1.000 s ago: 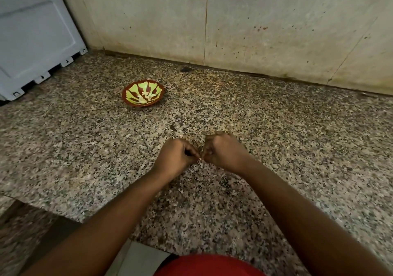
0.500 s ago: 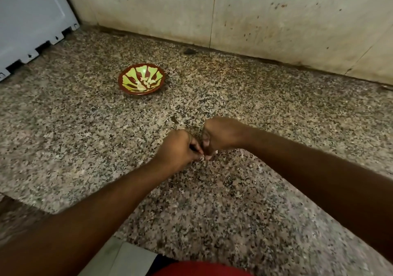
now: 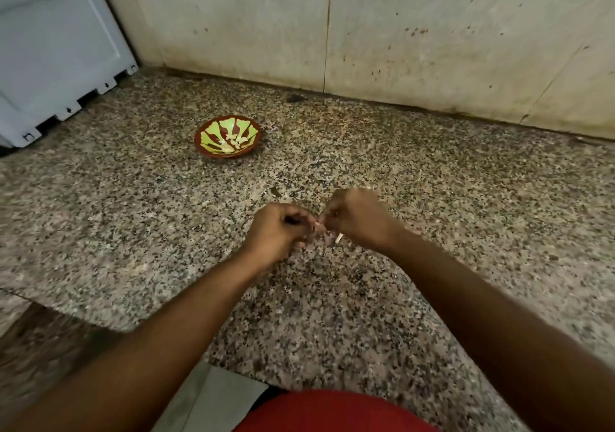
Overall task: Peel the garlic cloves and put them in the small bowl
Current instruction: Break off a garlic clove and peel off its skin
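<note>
Left hand (image 3: 283, 228): curled over the middle of the tabletop (image 3: 133, 231), its grip pinched together on a garlic clove (image 3: 315, 227), of which only a pale speck shows between the knuckles. Probably steadying the clove while the other hand strips it.

Right hand (image 3: 357, 218): knuckle to knuckle with the left, its grip also closed on the same small item; a pale sliver (image 3: 338, 238), likely skin, juts from beneath it. Whether it is attached or loose cannot be told through the blur.

Small bowl (image 3: 228, 137): red-brown with yellow-green pattern, toward the tabletop's far edge and left of the hands, well apart from them. Several pale peeled cloves (image 3: 238, 139) lie inside, so the task appears partly done.

White appliance panel (image 3: 56, 52): far left corner, against the wall.

Step in hand, by judgement: peeling, with transfer to the bowl not yet made.
</note>
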